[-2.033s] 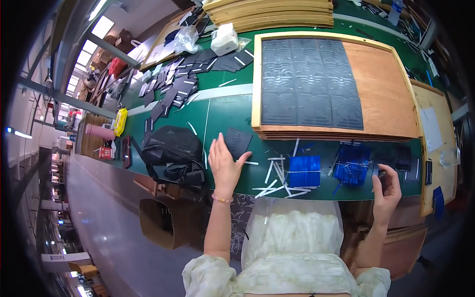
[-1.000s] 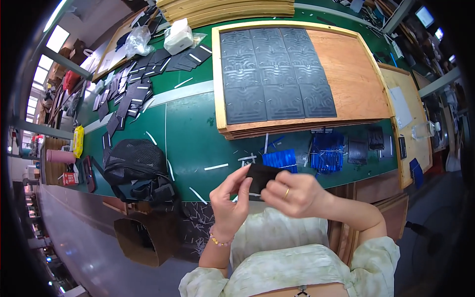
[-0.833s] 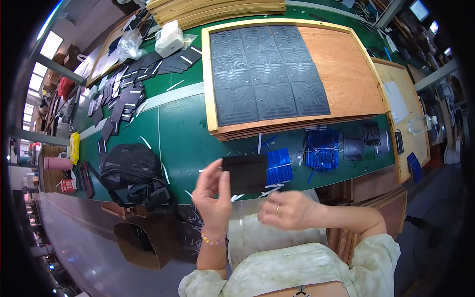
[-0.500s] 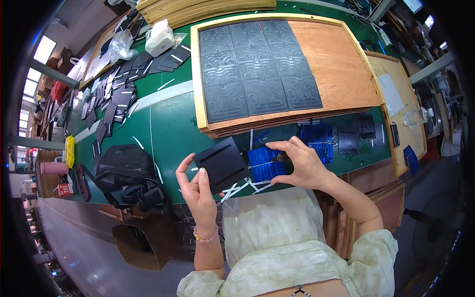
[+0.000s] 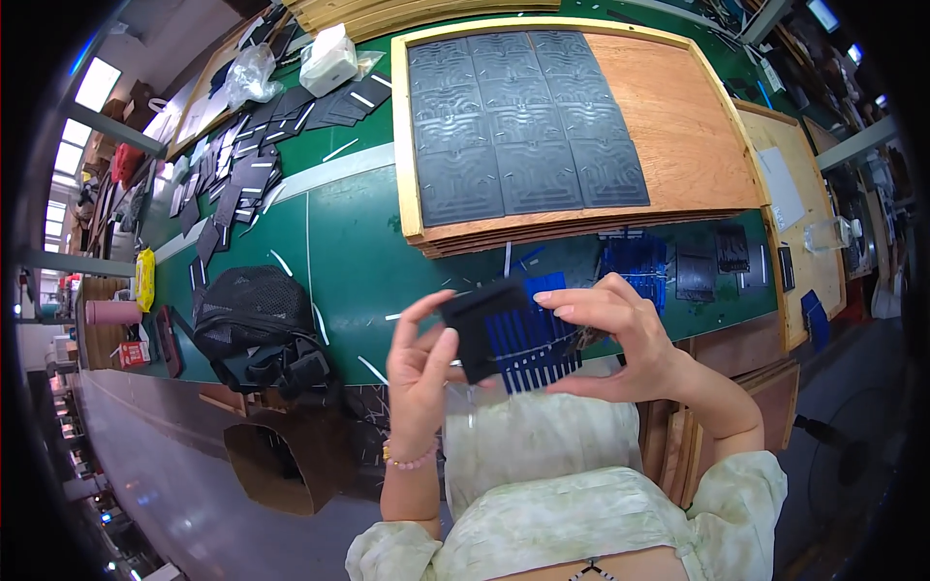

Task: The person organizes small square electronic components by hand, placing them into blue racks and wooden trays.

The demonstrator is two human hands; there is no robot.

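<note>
Black square panel [image 5: 481, 326] sits clamped between left hand [image 5: 418, 376] and right hand [image 5: 614, 334] fingers above the green table [image 5: 349, 261].

At ten o'clock we see a yellow packet [image 5: 145, 279] at the table's edge, a small red-and-white box [image 5: 134, 352] below it, and a clear plastic bag [image 5: 250, 75] toward eleven.

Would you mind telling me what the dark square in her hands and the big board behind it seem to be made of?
The dark square, held by the left hand and right hand, looks like thin matte rubber or leather; hard to say. The board looks like bare plywood: tan grain, layered edge.
</note>
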